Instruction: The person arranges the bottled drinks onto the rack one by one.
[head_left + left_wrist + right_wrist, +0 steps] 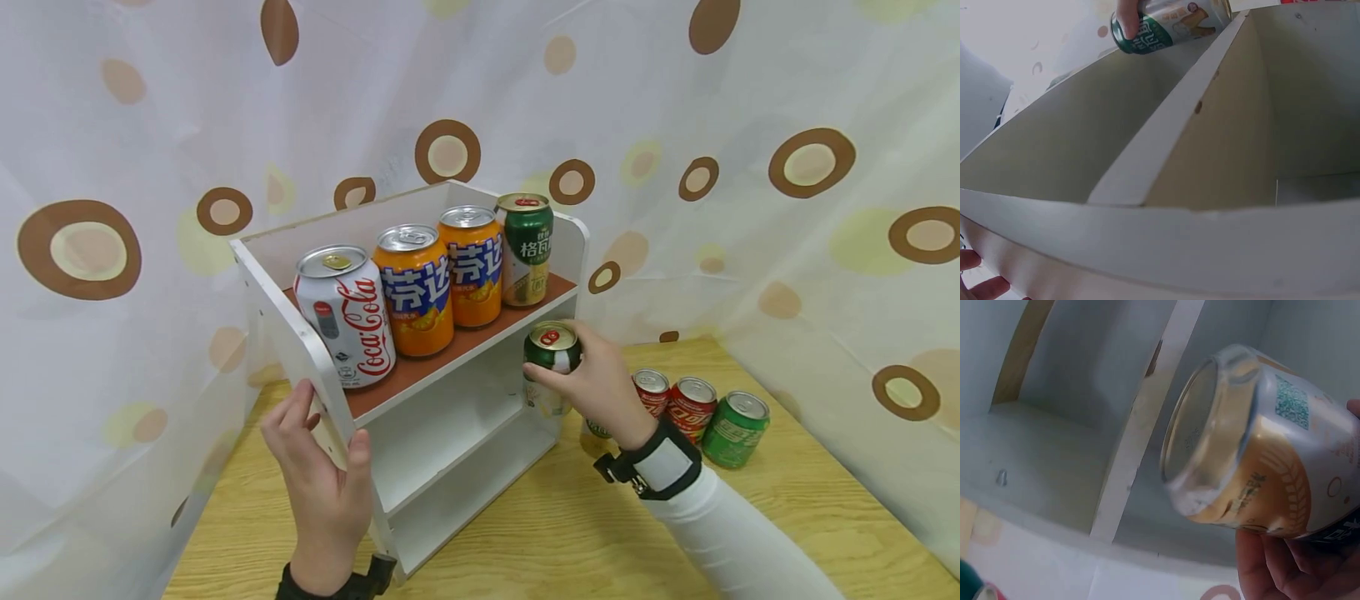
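My right hand (600,387) grips a green, white and gold can (555,358) at the right end of the white shelf unit's (332,375) middle opening. The can stands nearly upright; in the right wrist view its gold base (1194,422) faces the compartments. My left hand (322,475) rests at the unit's left side panel, its fingertips against the outer face and its thumb by the front edge. On the brown top shelf a white Coca-Cola can (345,317), two orange cans (416,296) and a green-and-gold can (527,250) stand in a row.
Right of the unit, two red cans (690,408) and a green can (735,429) stand on the wooden table (600,533). Another can (596,429) there is partly hidden behind my right hand. A patterned curtain (510,100) hangs behind.
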Tool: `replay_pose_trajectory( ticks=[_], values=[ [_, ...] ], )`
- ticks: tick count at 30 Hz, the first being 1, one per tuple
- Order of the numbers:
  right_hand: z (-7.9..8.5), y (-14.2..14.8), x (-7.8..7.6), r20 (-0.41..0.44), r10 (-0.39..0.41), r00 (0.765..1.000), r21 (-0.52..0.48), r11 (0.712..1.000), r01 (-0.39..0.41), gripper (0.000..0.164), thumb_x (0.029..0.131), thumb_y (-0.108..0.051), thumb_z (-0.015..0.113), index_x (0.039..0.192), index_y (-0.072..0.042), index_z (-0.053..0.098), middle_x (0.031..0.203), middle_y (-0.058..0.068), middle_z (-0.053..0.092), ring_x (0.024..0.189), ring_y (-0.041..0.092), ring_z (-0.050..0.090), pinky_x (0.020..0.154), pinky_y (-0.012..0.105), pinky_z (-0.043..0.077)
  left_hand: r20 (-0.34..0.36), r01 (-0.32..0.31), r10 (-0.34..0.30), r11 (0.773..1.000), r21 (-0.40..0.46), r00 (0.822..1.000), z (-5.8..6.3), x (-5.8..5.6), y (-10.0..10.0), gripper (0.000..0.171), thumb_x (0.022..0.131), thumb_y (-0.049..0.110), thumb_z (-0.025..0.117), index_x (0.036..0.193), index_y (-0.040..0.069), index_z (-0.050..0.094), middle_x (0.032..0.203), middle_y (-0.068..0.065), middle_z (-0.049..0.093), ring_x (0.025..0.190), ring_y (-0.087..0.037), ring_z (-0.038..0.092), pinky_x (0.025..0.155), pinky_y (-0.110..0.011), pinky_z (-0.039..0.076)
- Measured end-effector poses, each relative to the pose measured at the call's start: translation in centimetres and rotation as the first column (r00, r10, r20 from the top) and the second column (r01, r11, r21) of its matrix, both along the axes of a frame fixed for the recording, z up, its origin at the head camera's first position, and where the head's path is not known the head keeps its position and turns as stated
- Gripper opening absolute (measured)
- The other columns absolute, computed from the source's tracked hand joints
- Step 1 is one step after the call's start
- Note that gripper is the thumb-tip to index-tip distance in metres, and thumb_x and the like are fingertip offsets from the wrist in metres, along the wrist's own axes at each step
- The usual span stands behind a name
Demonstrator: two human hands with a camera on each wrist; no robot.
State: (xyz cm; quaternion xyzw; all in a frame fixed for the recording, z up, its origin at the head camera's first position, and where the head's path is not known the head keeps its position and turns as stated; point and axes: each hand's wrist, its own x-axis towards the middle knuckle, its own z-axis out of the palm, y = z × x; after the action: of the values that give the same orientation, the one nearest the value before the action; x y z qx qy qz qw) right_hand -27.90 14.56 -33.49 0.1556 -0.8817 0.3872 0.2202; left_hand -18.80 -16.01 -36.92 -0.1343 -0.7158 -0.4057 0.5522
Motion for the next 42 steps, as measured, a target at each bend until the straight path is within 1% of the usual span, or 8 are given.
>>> replay_pose_trajectory(
  ticks=[9, 16, 20, 23, 29, 34, 40, 42],
  values=[
    [0.1, -2.0, -0.5, 0.015, 0.025, 1.0, 0.009, 1.0, -0.025, 0.065, 0.082, -0.037, 0.086, 0.131, -0.005, 0.059, 0.111, 0.014, 0.071, 0.094, 0.028, 0.068, 0.074, 0.038, 0.055, 0.019, 0.002, -0.002, 1.0, -0.017, 1.0, 0.2, 0.1, 0.0, 0.072, 0.101, 0.051, 0.05, 0.147, -0.003, 0.037, 0.131, -0.032, 0.039, 0.123, -0.033, 0.039, 0.094, -0.04, 0.035],
    [0.1, -3.2, -0.9, 0.043, 0.04, 0.998, -0.006, 0.999, -0.04, 0.064, 0.082, -0.037, 0.086, 0.131, -0.006, 0.059, 0.11, 0.014, 0.07, 0.092, 0.027, 0.067, 0.072, 0.036, 0.054, 0.034, 0.006, -0.005, 1.0, -0.016, 0.999, 0.2, 0.1, 0.0, 0.069, 0.1, 0.046, 0.051, 0.148, -0.002, 0.036, 0.132, -0.032, 0.039, 0.126, -0.027, 0.038, 0.096, -0.04, 0.035],
    [0.0, -3.6, -1.1, 0.056, 0.073, 0.996, -0.035, 0.997, -0.071, 0.068, 0.082, -0.035, 0.086, 0.137, -0.008, 0.057, 0.115, 0.014, 0.07, 0.096, 0.028, 0.068, 0.076, 0.039, 0.057, 0.029, 0.003, -0.003, 1.0, -0.015, 1.0, 0.2, 0.1, 0.1, 0.07, 0.1, 0.047, 0.051, 0.148, -0.002, 0.037, 0.132, -0.032, 0.039, 0.125, -0.03, 0.038, 0.095, -0.04, 0.035],
    [-0.1, -3.8, -1.2, 0.051, 0.08, 0.996, -0.038, 0.996, -0.078, 0.071, 0.082, -0.034, 0.086, 0.141, -0.008, 0.055, 0.119, 0.015, 0.07, 0.099, 0.029, 0.068, 0.08, 0.043, 0.058, 0.028, 0.002, -0.001, 1.0, -0.016, 1.0, 0.2, 0.1, 0.1, 0.071, 0.101, 0.049, 0.05, 0.148, -0.003, 0.037, 0.131, -0.032, 0.039, 0.123, -0.033, 0.039, 0.095, -0.04, 0.034],
    [-0.3, -4.2, -1.7, 0.043, 0.06, 0.997, -0.003, 0.998, -0.06, 0.072, 0.082, -0.035, 0.086, 0.14, -0.004, 0.056, 0.118, 0.017, 0.07, 0.101, 0.031, 0.068, 0.083, 0.045, 0.057, 0.028, -0.002, 0.003, 1.0, -0.017, 1.0, 0.2, 0.1, 0.1, 0.072, 0.101, 0.051, 0.05, 0.148, -0.002, 0.036, 0.13, -0.032, 0.039, 0.123, -0.031, 0.038, 0.095, -0.037, 0.033],
    [-0.4, -4.6, -1.8, 0.045, 0.049, 0.998, 0.015, 0.999, -0.05, 0.073, 0.082, -0.038, 0.085, 0.14, -0.004, 0.056, 0.115, 0.017, 0.071, 0.099, 0.03, 0.069, 0.082, 0.045, 0.057, 0.021, -0.004, 0.004, 1.0, -0.021, 1.0, 0.2, 0.1, 0.0, 0.073, 0.101, 0.053, 0.049, 0.147, -0.003, 0.036, 0.13, -0.032, 0.039, 0.121, -0.035, 0.039, 0.095, -0.037, 0.034],
    [-0.3, -5.0, -2.1, 0.054, 0.084, 0.995, 0.002, 0.996, -0.084, 0.076, 0.083, -0.039, 0.085, 0.142, -0.005, 0.053, 0.12, 0.017, 0.071, 0.103, 0.03, 0.068, 0.087, 0.046, 0.057, 0.02, -0.005, 0.005, 1.0, -0.011, 1.0, 0.2, 0.1, 0.0, 0.074, 0.101, 0.053, 0.049, 0.148, -0.003, 0.037, 0.13, -0.032, 0.039, 0.122, -0.035, 0.039, 0.095, -0.036, 0.034],
    [-0.3, -5.2, -2.1, 0.059, 0.095, 0.994, -0.009, 0.996, -0.094, 0.075, 0.083, -0.038, 0.085, 0.143, -0.005, 0.053, 0.121, 0.017, 0.071, 0.104, 0.03, 0.068, 0.088, 0.047, 0.057, 0.021, -0.003, 0.003, 1.0, -0.008, 1.0, 0.2, 0.1, 0.0, 0.074, 0.101, 0.052, 0.05, 0.148, -0.003, 0.037, 0.131, -0.032, 0.039, 0.123, -0.032, 0.039, 0.095, -0.036, 0.034]
  ],
)
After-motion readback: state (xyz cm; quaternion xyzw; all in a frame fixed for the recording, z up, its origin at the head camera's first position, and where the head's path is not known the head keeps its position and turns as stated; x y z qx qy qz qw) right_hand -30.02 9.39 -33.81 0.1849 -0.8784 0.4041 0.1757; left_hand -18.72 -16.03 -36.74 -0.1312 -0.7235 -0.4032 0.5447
